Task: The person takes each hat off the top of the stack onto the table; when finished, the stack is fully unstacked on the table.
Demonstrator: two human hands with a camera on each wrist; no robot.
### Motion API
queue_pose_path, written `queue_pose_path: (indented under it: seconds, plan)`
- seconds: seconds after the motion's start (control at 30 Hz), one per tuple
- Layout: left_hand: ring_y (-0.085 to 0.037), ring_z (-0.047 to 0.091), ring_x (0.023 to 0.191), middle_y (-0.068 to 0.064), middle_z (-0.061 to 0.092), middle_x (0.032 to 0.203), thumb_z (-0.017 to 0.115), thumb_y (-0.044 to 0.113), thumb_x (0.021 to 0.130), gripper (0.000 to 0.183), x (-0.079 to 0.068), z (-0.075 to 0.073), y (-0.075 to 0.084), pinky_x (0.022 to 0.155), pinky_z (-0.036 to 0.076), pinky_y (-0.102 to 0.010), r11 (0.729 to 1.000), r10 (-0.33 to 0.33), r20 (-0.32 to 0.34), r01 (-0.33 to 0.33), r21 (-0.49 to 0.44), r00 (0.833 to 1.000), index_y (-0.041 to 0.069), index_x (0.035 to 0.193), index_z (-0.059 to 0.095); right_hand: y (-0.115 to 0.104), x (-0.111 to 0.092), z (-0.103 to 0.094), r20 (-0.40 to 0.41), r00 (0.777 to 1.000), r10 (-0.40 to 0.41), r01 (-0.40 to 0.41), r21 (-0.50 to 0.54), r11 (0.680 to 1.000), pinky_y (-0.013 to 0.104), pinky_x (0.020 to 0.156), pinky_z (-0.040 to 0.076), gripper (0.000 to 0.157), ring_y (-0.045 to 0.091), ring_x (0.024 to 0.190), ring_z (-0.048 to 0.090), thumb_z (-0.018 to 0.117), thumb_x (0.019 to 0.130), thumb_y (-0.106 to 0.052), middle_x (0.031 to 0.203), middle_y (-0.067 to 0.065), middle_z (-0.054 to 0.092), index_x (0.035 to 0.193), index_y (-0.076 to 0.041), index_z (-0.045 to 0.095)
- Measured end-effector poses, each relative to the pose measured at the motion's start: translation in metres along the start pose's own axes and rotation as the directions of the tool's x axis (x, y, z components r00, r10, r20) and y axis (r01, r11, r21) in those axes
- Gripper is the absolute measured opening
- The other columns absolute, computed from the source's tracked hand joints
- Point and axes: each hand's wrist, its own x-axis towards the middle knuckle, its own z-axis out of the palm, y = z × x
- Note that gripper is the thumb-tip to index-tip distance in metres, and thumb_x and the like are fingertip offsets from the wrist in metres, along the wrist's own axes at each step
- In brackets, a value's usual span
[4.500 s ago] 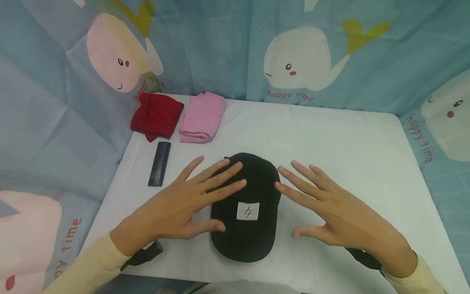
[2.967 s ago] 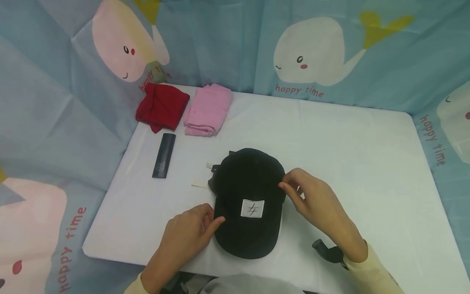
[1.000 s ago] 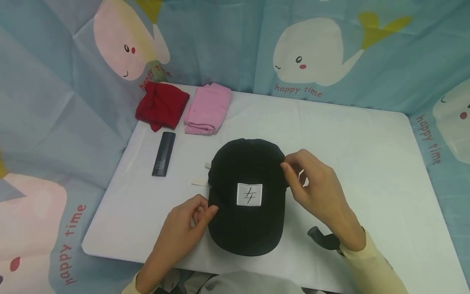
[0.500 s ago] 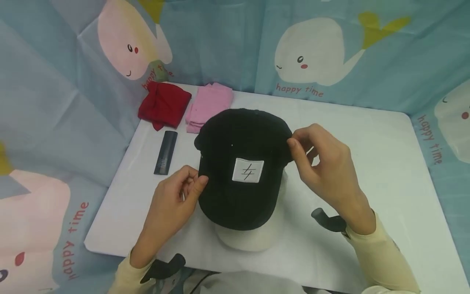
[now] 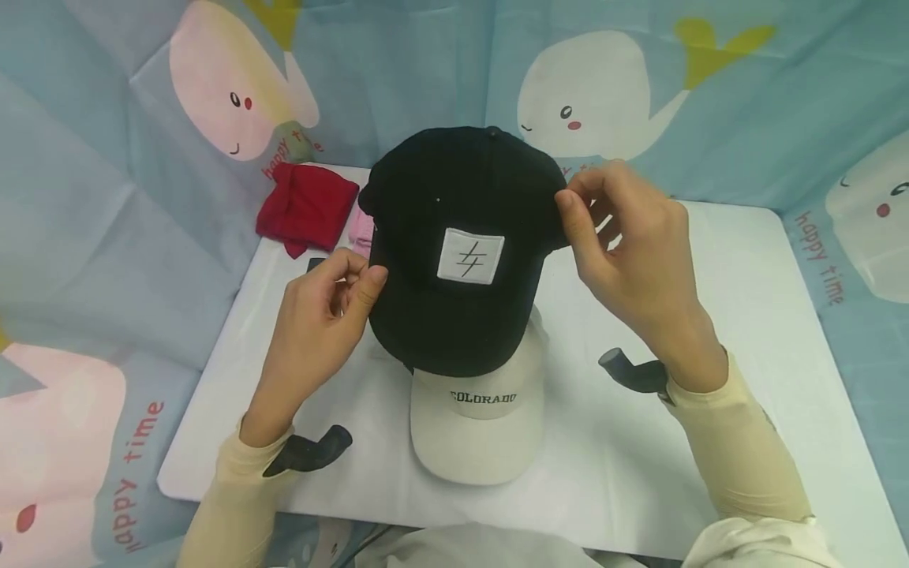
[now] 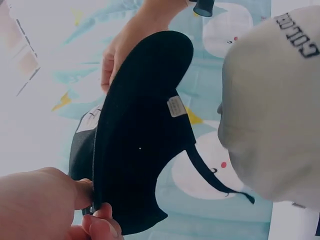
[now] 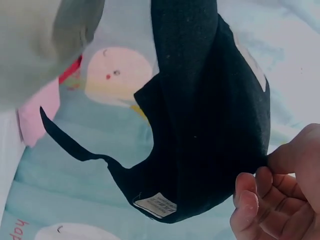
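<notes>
A black baseball cap [image 5: 454, 315] with a white square patch hangs in the air between both hands. My left hand [image 5: 312, 331] pinches the left edge of its brim, and my right hand [image 5: 632, 244] pinches the right side of its crown. Below it on the table sits a cream baseball cap [image 5: 476, 434] lettered COLORADO, its crown partly hidden behind the black one in the head view. From the left wrist, the black cap's hollow underside [image 6: 135, 150] shows, with a small label and a loose back strap [image 6: 215, 177]. The right wrist view shows that strap [image 7: 70, 145] dangling too.
A folded red cloth [image 5: 308, 207] lies at the back left of the white table [image 5: 682, 442]. Beside it, a folded pink cloth [image 5: 360, 230] is mostly hidden by the black cap. A dark flat object [image 5: 315, 263] peeks out above the left hand. Whale-print curtains surround the table.
Both hands were first spread over the black cap, then pinched its sides and lifted it up and away. The cream cap underneath has come into sight.
</notes>
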Motion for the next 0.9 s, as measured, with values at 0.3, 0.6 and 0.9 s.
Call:
queue_pose_path:
  seconds: [0.3,0.6,0.9]
  plan:
    - [-0.022,0.045,0.058,-0.003,0.050,0.069,0.065,0.038,0.106,0.027,0.037,0.005,-0.006,0.052,0.042,-0.029,0.998,-0.030,0.014,0.031,-0.063,0.999,0.011,0.102,0.063,0.021,0.026,0.007,-0.015,1.000,-0.024,0.024,-0.042,0.999,0.020,0.064,0.041,0.022,0.020,0.064,0.057,0.062,0.107,-0.016,0.088,0.013,0.067,0.099,0.005,0.064]
    - [-0.023,0.055,0.065,-0.005,0.058,0.079,0.062,0.047,0.105,0.036,0.065,0.019,-0.023,0.059,0.049,-0.029,0.993,-0.079,0.038,0.082,-0.080,0.996,0.010,0.106,0.063,0.044,0.045,0.019,0.047,0.999,0.004,0.002,-0.115,0.993,0.029,0.067,0.044,0.032,0.025,0.067,0.059,0.055,0.111,-0.025,0.093,0.015,0.068,0.104,0.005,0.064]
    - [-0.026,0.052,0.067,-0.008,0.061,0.085,0.061,0.048,0.106,0.038,0.088,0.036,-0.041,0.056,0.046,-0.030,0.997,-0.075,0.057,0.076,-0.022,0.996,0.010,0.105,0.064,0.069,0.051,0.035,0.074,0.991,0.110,-0.102,-0.108,0.989,0.028,0.071,0.040,0.032,0.025,0.070,0.057,0.056,0.110,-0.027,0.098,0.015,0.070,0.109,0.003,0.067]
